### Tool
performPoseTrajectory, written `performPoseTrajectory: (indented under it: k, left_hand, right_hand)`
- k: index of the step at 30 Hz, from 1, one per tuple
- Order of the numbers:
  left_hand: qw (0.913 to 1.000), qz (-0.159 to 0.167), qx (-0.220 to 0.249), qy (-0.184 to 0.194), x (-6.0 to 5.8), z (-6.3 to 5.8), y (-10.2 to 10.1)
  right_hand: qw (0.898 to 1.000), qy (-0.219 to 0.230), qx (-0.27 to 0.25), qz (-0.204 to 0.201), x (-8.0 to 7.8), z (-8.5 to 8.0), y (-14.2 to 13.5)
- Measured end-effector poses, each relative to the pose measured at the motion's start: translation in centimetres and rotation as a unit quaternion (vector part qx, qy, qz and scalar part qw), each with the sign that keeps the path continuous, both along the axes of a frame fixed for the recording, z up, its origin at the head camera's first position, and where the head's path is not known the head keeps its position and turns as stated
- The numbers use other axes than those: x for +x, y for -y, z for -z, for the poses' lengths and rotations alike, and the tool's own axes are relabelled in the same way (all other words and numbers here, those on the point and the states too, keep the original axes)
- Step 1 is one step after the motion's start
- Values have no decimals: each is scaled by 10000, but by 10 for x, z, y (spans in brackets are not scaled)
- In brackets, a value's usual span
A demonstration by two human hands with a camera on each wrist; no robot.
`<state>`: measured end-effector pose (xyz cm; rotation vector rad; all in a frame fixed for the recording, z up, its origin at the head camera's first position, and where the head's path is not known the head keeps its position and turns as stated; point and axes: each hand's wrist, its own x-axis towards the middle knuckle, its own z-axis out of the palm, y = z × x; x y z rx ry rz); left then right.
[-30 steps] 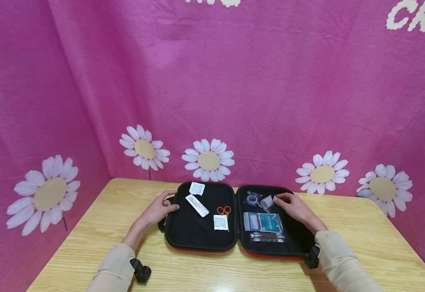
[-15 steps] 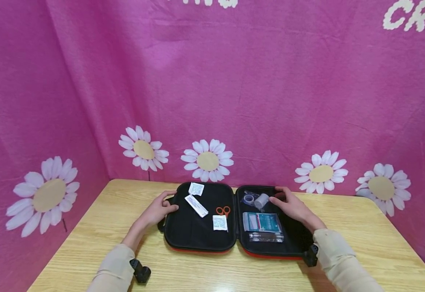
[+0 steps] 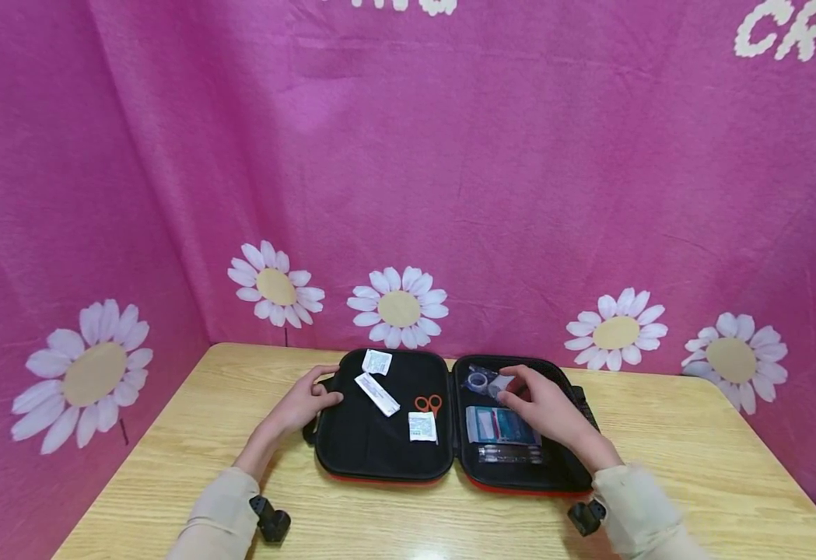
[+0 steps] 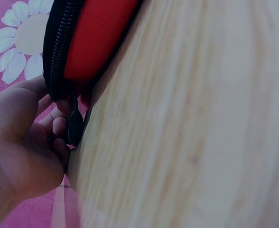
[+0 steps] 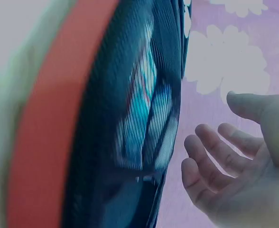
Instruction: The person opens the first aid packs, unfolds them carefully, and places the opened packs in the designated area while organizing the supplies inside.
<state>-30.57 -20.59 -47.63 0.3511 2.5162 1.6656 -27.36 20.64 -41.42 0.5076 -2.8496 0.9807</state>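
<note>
A black-lined zip case (image 3: 358, 447) with a red shell lies opened flat. My left hand (image 3: 309, 398) grips its left edge, thumb over the rim and fingers curled beneath by the zip (image 4: 61, 42). Above the right half hovers my right hand (image 3: 548, 408), fingers loosely spread and holding nothing in the right wrist view. Partly covered by its fingertips is a white roll (image 3: 497, 386), beside a tape roll (image 3: 478, 381) in clear plastic. Nearer me lie a green packet (image 3: 495, 426), seen behind mesh in the right wrist view, and a clear-wrapped bundle of thin sticks (image 3: 509, 453).
In the left half are orange-handled scissors (image 3: 429, 403), a long white packet (image 3: 378, 395) and two small white sachets, one at the back (image 3: 377, 362) and one by the scissors (image 3: 422, 427). The wooden table (image 3: 379, 521) meets a pink daisy-print cloth (image 3: 492, 194) behind.
My right hand has come left and nearer from the right half's far edge, now over the white roll. That roll shifted slightly left earlier. My left hand has stayed put.
</note>
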Motion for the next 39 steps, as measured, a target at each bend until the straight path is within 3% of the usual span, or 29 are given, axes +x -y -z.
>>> performPoseTrajectory:
  k: [10, 20, 31, 35, 39]
  left_hand:
    - [10000, -61, 11, -61, -2, 3, 0]
    - [9986, -341, -345, -223, -1, 3, -3]
    - [9801, -1005, -1289, -1127, -2, -5, -9]
    - [9717, -945, -1426, -1628, -3, -11, -15]
    - [9649, -674, -1644, -1935, -5, -16, -23]
  right_hand:
    - [9977, 357, 66, -573, 22, 13, 43]
    - [9906, 703, 610, -1006, 33, 24, 56]
    - [9896, 861, 434, -1064, 28, 29, 54]
    - [9901, 866, 333, -1057, 28, 33, 54]
    - [9897, 922, 290, -1053, 29, 32, 53]
